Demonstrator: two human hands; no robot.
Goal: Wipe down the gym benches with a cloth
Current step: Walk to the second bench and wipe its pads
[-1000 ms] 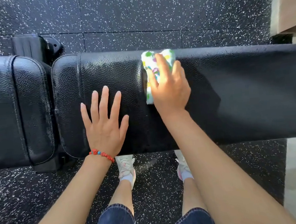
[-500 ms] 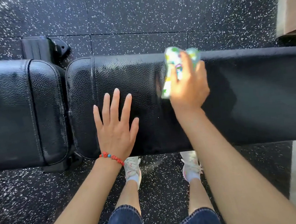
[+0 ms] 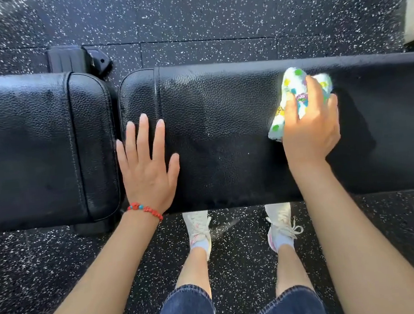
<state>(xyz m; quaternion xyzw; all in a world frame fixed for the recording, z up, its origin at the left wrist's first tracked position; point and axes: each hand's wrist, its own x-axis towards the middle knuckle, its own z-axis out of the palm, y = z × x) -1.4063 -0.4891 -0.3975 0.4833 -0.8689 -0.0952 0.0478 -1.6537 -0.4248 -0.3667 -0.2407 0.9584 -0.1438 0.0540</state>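
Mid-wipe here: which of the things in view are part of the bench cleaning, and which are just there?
Part of the job:
spotted cloth, gripped by the right hand
long bench pad, being wiped
left hand, flat on that pad
shorter pad, beside it

Just there:
speckled floor
black bench base
red bracelet
white sneakers

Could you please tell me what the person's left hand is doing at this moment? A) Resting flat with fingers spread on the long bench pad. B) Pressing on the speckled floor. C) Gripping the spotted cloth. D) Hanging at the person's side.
A: the left hand lies palm down, fingers straight and spread, on the long bench pad near its left end, while the right hand holds the spotted cloth further right.
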